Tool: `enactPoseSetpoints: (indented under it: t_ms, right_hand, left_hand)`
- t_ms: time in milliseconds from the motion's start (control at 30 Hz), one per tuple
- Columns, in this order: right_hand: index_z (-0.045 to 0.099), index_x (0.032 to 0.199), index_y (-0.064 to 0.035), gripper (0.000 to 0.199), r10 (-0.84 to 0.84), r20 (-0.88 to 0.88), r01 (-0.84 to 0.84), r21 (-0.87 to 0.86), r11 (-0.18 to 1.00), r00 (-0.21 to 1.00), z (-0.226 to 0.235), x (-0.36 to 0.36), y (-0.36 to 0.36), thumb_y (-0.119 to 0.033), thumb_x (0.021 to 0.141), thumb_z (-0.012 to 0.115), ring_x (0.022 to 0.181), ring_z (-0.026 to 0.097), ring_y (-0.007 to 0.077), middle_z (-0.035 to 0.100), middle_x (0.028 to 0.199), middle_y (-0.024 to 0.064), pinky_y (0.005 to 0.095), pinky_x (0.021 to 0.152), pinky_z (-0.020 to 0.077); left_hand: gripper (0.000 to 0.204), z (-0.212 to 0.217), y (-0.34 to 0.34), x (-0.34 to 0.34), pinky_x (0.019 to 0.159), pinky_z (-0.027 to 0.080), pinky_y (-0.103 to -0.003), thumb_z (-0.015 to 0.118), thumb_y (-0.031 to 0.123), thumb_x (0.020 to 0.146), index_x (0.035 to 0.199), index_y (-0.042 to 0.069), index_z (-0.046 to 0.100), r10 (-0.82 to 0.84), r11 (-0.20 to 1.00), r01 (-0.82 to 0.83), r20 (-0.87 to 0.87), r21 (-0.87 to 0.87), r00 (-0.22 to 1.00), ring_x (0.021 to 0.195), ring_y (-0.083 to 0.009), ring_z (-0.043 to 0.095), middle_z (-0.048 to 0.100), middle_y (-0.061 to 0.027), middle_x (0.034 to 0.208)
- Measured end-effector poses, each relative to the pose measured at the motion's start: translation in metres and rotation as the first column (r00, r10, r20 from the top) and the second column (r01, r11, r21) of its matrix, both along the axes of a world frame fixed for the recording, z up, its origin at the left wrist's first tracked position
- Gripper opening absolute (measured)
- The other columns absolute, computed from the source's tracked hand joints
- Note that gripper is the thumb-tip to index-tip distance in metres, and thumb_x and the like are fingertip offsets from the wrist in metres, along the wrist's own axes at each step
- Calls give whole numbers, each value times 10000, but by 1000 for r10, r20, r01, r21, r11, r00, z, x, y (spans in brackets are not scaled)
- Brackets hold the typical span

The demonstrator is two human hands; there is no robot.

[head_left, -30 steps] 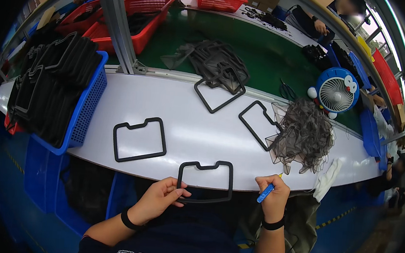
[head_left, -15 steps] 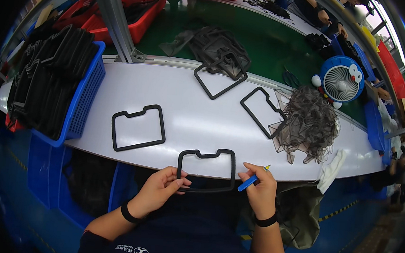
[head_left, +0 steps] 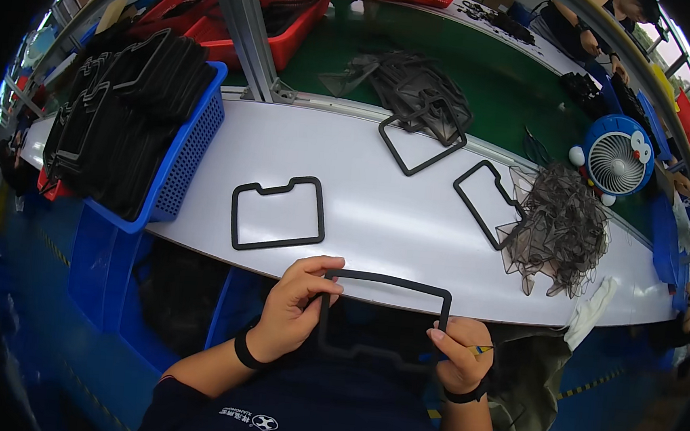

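In front of my body, my left hand (head_left: pixel 297 305) closes on one side of a black rubbery frame (head_left: pixel 392 281), thumb and fingers at its upper left corner. My right hand (head_left: pixel 464 354) pinches its right side. The frame's straight edge is uppermost, with the notched edge toward me, dark against my shirt. Tucked in my right hand is a slim blue tool; only its yellowish tip (head_left: pixel 480 350) shows. A similar black frame (head_left: pixel 319 213) lies flat on the white table to the left. Another frame (head_left: pixel 479 212) rests beside a heap of grey mesh pieces (head_left: pixel 561 224).
A blue basket (head_left: pixel 191 151) piled with black frames stands at the left, by a metal post (head_left: pixel 249 38). Further back are one frame (head_left: pixel 409 170) against dark mesh, red baskets (head_left: pixel 297 50) and a small blue fan (head_left: pixel 621 156). A white cloth (head_left: pixel 592 314) hangs at the table's right edge.
The frame has turned over, so its notch now faces me instead of away. My right hand has come onto its right side. The view has shifted, moving the table things rightward.
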State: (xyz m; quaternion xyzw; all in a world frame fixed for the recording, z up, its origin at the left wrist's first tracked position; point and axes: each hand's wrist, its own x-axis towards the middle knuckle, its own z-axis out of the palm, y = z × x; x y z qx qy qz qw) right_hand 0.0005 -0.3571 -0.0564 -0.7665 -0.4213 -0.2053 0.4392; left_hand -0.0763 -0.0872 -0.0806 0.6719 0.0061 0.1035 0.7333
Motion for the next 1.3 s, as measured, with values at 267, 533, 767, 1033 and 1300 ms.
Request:
enactPoseSetpoints:
  t_ms: [267, 533, 767, 1033, 1300]
  right_hand:
    - [687, 1029, -72, 360, -7, -9, 7, -51, 999, 1000, -4, -2, 6, 105, 719, 737, 793, 662, 253, 704, 897, 97, 349, 716, 516]
    - [722, 1018, -45, 505, -39, 2, 39, -37, 999, 999, -5, 2, 13, 145, 556, 649, 767, 666, 278, 674, 852, 86, 354, 705, 531]
    - [727, 1003, -45, 506, -59, 3, 59, -52, 997, 998, -11, 6, 16, 152, 546, 634, 780, 665, 280, 674, 851, 87, 355, 714, 537]
    - [734, 957, -48, 430, -69, 11, 69, -83, 994, 998, -8, 6, 20, 143, 577, 675, 753, 662, 276, 668, 809, 81, 358, 694, 533]
    - [709, 975, -67, 386, 35, -22, -38, -152, 988, 999, 21, 19, 58, 126, 648, 775, 769, 636, 232, 674, 880, 81, 315, 665, 520]
  left_hand:
    - [336, -8, 4, 4, 1086, 475, -362, 557, -152, 903, 1180, 38, 575, 15, 1000, -15, 49, 9, 999, 1293, -252, 530, 491, -141, 1361]
    - [274, -11, 9, 0, 933, 563, -322, 512, -95, 962, 1200, 22, 583, -19, 987, -9, -171, -161, 985, 1062, -214, 666, 615, -153, 1234]
    - [364, 2, 13, 0, 891, 573, -326, 524, -70, 974, 1331, 0, 511, -119, 930, 31, -221, -365, 968, 1011, -215, 684, 656, -164, 1118]
    - [240, -6, 15, -2, 853, 587, -321, 602, -7, 972, 1207, -30, 556, -79, 952, -11, -281, -306, 957, 941, -215, 709, 686, -150, 1027]
    - [332, 11, 43, -10, 793, 596, -323, 426, 215, 1082, 1166, -60, 592, -13, 953, -117, -422, -280, 906, 835, -226, 711, 696, -195, 1019]
